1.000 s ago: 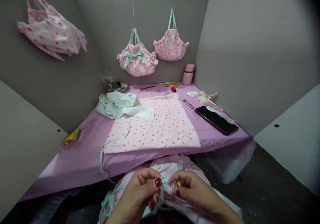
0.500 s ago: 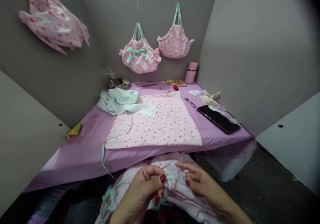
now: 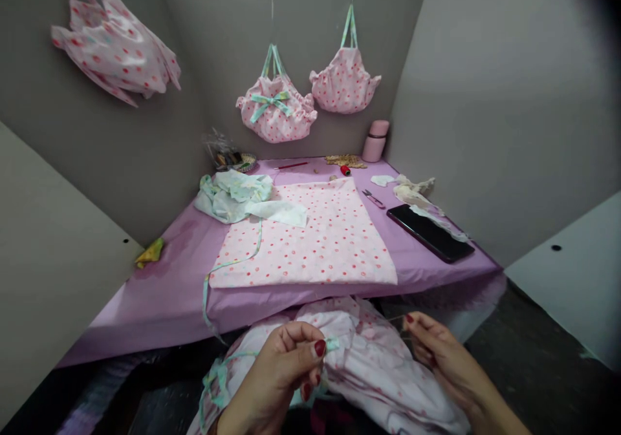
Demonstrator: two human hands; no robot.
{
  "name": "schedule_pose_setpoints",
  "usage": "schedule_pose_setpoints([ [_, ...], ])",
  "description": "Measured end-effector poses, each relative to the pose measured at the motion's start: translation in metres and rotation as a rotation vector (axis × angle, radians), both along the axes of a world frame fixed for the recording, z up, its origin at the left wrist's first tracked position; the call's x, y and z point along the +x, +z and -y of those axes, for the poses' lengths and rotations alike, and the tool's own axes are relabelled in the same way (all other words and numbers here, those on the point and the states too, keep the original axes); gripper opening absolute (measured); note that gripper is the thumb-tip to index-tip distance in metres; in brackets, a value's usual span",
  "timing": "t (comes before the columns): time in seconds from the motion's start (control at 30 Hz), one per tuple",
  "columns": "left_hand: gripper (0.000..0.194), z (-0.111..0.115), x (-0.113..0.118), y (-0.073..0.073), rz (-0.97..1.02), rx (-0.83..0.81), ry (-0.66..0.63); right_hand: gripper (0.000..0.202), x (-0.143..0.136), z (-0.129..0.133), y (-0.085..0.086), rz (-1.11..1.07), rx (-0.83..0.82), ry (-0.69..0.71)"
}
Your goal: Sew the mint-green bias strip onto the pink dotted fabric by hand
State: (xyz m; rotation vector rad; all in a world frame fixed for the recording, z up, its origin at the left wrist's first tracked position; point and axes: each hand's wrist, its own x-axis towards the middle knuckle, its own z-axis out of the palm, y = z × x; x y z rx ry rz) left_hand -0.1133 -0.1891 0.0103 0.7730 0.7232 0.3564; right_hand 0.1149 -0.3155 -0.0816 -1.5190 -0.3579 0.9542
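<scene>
My left hand point(image 3: 291, 360) pinches a small mint-green strip point(image 3: 332, 344) on the gathered pink dotted garment point(image 3: 369, 357) lying over my lap. Its thumb and index finger are pressed together at the strip. To the right, beside the garment, my right hand point(image 3: 431, 341) is closed in a pinch on a fine sewing needle point(image 3: 396, 319). The needle is very thin, and any thread on it is hard to make out. More green ties point(image 3: 216, 383) hang from the garment at lower left.
On the purple-covered table point(image 3: 179, 299) lie flat pink dotted fabric point(image 3: 320, 247), a green cloth point(image 3: 233, 196), thread snips point(image 3: 373, 198), a phone point(image 3: 431, 234) and a red thread spool point(image 3: 345, 170). A pink flask point(image 3: 375, 141) stands behind. Dotted garments point(image 3: 277, 118) hang above.
My right hand has moved right, away from the green strip and my left fingers, and has closed into a pinch. My left hand keeps its hold. The view has shifted slightly.
</scene>
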Motion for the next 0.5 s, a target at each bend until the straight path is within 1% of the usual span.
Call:
schedule_pose_setpoints([
  [0.1,0.028,0.0,-0.001,0.0,0.006,0.007,-0.002,0.029,0.031,0.011,-0.015,0.143,-0.086,-0.155],
  [0.17,0.028,-0.001,-0.001,-0.001,0.004,0.013,0.0,0.021,0.044,0.015,-0.02,0.233,-0.14,-0.225],
  [0.2,0.028,0.0,-0.001,-0.001,0.001,0.018,-0.001,0.019,0.047,0.015,-0.019,0.269,-0.16,-0.249],
  [0.23,0.028,0.0,-0.001,-0.002,-0.004,0.024,-0.006,0.02,0.045,0.014,-0.016,0.302,-0.179,-0.268],
  [0.3,0.027,0.002,0.001,-0.004,-0.019,0.05,-0.026,0.035,0.028,0.008,-0.003,0.328,-0.167,-0.243],
  [0.33,0.027,0.003,0.002,-0.005,-0.029,0.067,-0.039,0.041,0.014,0.003,0.007,0.325,-0.144,-0.192],
  [0.37,0.027,0.004,0.003,-0.005,-0.039,0.086,-0.057,0.045,-0.002,-0.003,0.017,0.26,-0.049,-0.053],
  [0.43,0.028,0.006,0.005,-0.007,-0.057,0.119,-0.109,0.047,-0.035,-0.014,0.039,0.017,0.094,0.284],
  [0.47,0.03,0.006,0.006,-0.008,-0.064,0.13,-0.135,0.047,-0.048,-0.02,0.049,-0.099,0.16,0.425],
  [0.5,0.031,0.007,0.006,-0.008,-0.075,0.139,-0.159,0.043,-0.059,-0.024,0.057,-0.172,0.212,0.528],
])
